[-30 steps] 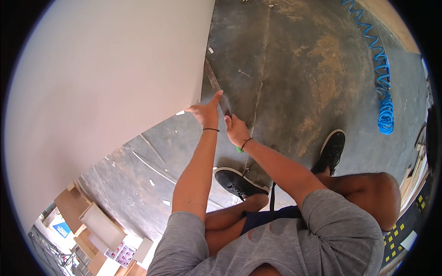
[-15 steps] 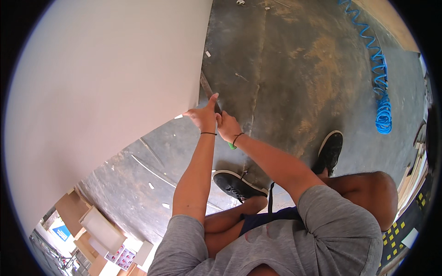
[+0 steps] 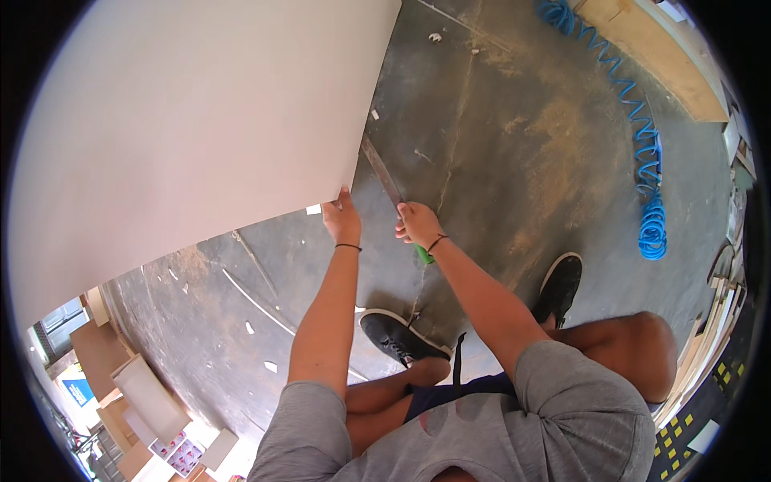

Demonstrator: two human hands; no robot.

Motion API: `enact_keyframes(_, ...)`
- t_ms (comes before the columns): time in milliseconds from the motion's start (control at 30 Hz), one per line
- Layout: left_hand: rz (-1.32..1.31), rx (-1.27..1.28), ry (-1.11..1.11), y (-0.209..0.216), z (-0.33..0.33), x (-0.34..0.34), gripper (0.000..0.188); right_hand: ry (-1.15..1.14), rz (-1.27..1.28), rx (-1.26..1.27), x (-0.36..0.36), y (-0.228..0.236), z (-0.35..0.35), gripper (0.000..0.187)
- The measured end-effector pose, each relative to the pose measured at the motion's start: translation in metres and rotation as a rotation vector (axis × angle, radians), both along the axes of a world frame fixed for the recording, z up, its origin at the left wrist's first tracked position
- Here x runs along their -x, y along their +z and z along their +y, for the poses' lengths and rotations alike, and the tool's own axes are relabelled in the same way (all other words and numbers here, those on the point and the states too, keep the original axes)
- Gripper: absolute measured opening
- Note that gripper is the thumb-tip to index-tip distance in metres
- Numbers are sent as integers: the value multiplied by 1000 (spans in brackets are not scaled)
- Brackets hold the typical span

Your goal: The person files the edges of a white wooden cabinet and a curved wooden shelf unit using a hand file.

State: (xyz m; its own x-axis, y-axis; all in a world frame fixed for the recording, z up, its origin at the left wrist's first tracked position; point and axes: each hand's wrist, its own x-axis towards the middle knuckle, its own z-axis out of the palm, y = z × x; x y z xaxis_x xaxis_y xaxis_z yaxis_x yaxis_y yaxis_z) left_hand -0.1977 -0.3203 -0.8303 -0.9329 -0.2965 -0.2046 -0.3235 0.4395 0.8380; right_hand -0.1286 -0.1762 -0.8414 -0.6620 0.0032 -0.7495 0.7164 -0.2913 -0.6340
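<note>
A large white board (image 3: 217, 104) spans the upper left, its near corner pointing toward me. My left hand (image 3: 341, 218) grips that corner, with the thumb on the top face and the other fingers partly hidden by the edge. To its right, my right hand (image 3: 418, 225) is wrapped round a long flat file (image 3: 381, 169) with a green handle. The handle's end shows below my palm. The file slants up and left, its far tip at the board's right edge; whether it touches there I cannot tell.
On the concrete floor (image 3: 498, 177) lie thin strips (image 3: 257, 301) and small white scraps. A coiled blue air hose (image 3: 652, 225) lies at the right, near a wooden panel (image 3: 654, 56). Cardboard boxes (image 3: 148, 390) stand at the lower left. Stacked boards (image 3: 703, 345) lie at the right edge.
My hands have moved apart. The left hand has gone from beside the file to hold the board's corner. The right hand and file have drawn away, baring more of the blade.
</note>
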Motion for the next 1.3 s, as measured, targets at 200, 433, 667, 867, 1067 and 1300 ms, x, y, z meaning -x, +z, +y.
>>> enact_keyframes(200, 14, 47, 48, 4, 15, 1, 39, 57, 190, -322, -45, -35, -8, 30)
enact_keyframes(433, 13, 128, -23, -11, 20, -7, 77, 6, 239, -442, -86, -58, -58, 31)
enact_keyframes(667, -9, 80, 19, 14, 2, 3, 60, 58, 161, -359, -64, -50, -61, 31)
enact_keyframes(867, 738, 119, -165, 89, -33, 32, 53, 49, 53, -125, -51, -2, -48, 29)
enact_keyframes(1067, 1135, -163, -244, 255, -37, 49, 43, -21, 47, 66, -49, -19, -41, 30)
enact_keyframes(1300, 1261, -149, -173, 350, -10, 53, 38, 7, 80, 103, -43, -18, -49, 32)
